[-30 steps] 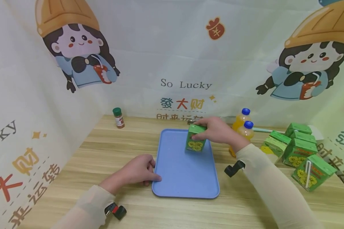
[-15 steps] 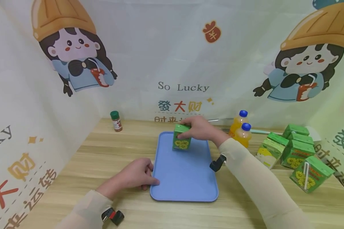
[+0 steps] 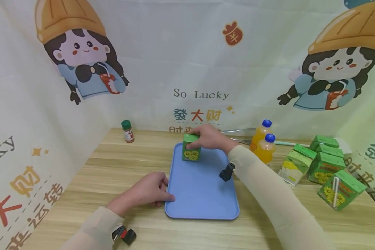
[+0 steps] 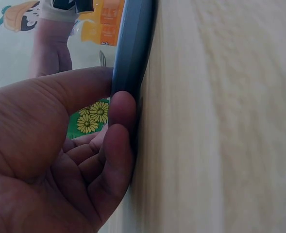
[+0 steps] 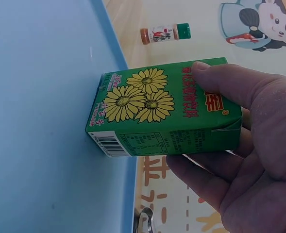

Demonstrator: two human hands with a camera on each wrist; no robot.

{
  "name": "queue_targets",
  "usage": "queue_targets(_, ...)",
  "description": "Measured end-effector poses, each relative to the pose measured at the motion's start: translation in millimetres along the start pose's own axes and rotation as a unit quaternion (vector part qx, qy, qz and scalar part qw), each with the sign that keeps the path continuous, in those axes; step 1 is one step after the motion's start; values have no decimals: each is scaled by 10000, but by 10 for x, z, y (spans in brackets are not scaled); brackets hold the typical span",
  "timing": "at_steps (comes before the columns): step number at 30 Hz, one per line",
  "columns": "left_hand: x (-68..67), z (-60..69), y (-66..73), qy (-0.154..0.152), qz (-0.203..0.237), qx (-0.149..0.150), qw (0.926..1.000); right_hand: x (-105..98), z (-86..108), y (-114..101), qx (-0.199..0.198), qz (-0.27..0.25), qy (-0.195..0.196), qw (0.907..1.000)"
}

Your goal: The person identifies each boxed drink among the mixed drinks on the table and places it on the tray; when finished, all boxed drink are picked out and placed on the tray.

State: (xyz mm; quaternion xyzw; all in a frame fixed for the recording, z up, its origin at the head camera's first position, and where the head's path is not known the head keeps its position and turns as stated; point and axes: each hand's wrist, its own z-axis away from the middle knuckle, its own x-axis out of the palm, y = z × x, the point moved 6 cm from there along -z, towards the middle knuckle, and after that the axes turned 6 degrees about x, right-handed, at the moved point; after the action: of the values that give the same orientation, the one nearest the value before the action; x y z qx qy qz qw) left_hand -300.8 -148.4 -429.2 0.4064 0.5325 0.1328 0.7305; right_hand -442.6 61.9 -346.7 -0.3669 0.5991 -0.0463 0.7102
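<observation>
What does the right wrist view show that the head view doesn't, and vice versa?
Only the right wrist view: the barcode on the chrysanthemum tea carton. Only the head view: the left grip, the orange-drink bottles and the carton with a white straw. Both: that tea carton in the right grip, the blue tray and the green-capped shaker.

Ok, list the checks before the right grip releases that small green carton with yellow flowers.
Left grip pinching the flat blue rectangular tray at its left edge: ok.
Right grip holding the carton between thumb and fingers: ok.
Carton upright: ok.
Carton over the tray, toward its far left corner: ok.
Carton's whole base down on the tray: cannot tell.
Cream fabric right sleeve clear of the front plastic orange-drink bottle: cannot tell.
</observation>
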Motion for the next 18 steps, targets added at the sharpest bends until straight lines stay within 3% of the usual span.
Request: queue_targets(18,12,-13,-10,10,-9,31,10000,70,-268,-44,-30,-34,-241,9997)
